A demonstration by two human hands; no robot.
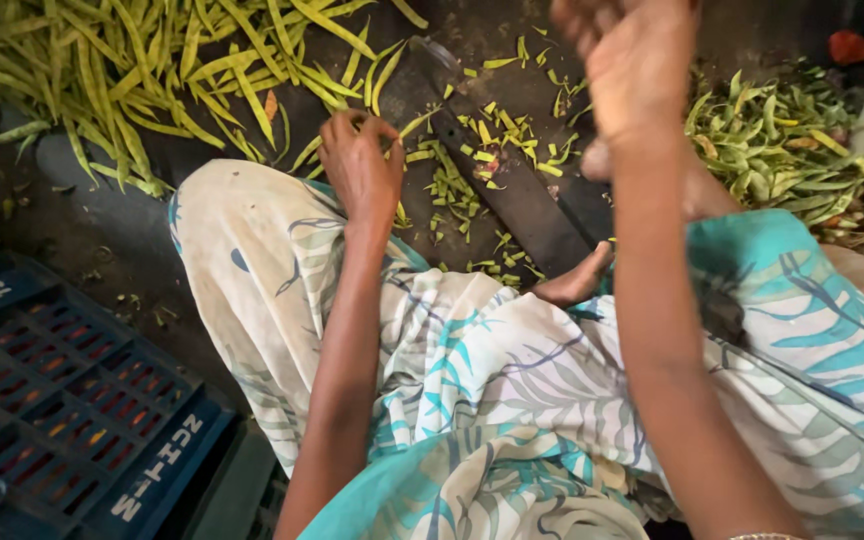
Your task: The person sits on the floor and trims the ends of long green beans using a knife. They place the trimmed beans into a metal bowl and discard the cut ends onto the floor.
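Green bean pods (152, 60), long, slim and too many to count, are heaped on the floor (102, 230). One pod is pinched by the left hand (360, 165) beside the heap. Right hand (637, 60) is raised, blurred; grip cannot be told. One blue crate (62, 400).

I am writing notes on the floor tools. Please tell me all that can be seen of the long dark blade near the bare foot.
The long dark blade lies on the dark floor, running diagonally from upper left down toward the bare foot. It looks like flat, dull metal, wide and straight-edged. Small cut green bean pieces are scattered on it and beside it. Its lower end passes behind the right forearm, so that end is hidden. Neither hand touches it.
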